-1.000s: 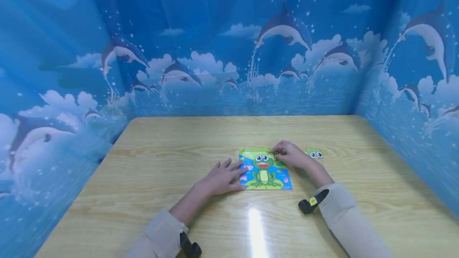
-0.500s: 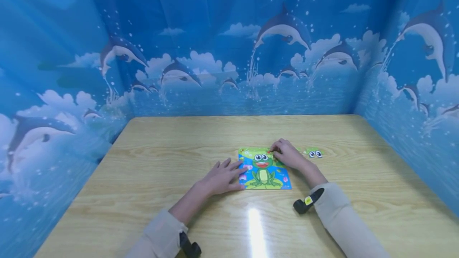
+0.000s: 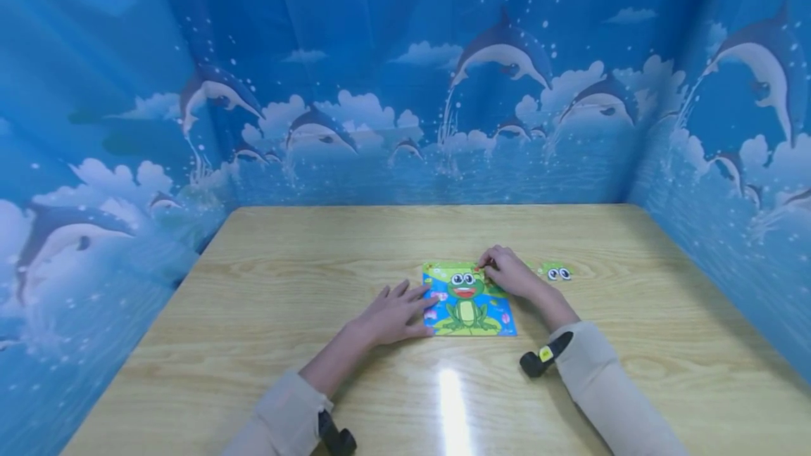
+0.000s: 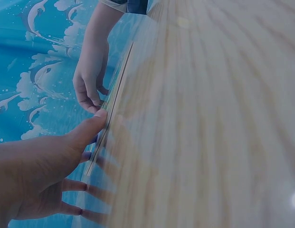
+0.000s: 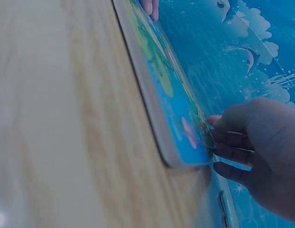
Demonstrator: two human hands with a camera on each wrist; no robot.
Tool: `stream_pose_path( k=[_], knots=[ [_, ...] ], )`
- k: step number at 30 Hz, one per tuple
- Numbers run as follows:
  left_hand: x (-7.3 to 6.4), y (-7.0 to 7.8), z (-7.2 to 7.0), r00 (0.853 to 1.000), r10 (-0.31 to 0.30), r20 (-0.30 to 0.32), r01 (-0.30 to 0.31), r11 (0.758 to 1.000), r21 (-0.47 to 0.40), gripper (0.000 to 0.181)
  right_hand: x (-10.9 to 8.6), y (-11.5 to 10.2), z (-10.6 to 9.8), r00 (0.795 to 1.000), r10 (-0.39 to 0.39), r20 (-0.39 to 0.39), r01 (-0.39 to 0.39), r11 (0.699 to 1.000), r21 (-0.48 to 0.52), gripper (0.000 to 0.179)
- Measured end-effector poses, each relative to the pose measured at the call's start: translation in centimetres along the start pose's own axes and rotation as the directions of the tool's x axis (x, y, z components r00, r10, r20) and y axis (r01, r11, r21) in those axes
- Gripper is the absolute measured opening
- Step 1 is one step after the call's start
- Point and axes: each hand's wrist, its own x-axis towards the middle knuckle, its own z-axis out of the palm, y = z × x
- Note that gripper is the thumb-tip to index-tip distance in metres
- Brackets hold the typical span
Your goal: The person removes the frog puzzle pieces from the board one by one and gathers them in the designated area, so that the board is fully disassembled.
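Dolphin curtain (image 3: 380, 90) behind a wooden table (image 3: 304, 252). Left hand (image 3: 389, 314), fingers spread straight, touches the frog puzzle (image 3: 467, 312) between both hands; right hand (image 3: 512, 274) pinches a small piece (image 5: 205, 135) at its far-right corner. I'd line edges up before pressing. Loose eyes piece (image 3: 559, 270) further right.

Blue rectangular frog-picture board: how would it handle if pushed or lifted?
The frog-picture board would probably stay stiff, given its straight, thick grey edge. Lying flat, it likely slides rather than tips across the glossy wood-grain table.
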Motion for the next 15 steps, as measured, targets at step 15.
stream_pose_path(
  k=[15],
  knots=[
    [0.0, 0.0, 0.0, 1.0, 0.009, -0.013, -0.009, 1.0, -0.009, 0.064, -1.0, 0.8, -1.9, 0.972, -0.068, 0.226, 0.056, 0.997, 0.06, 0.051]
  ],
)
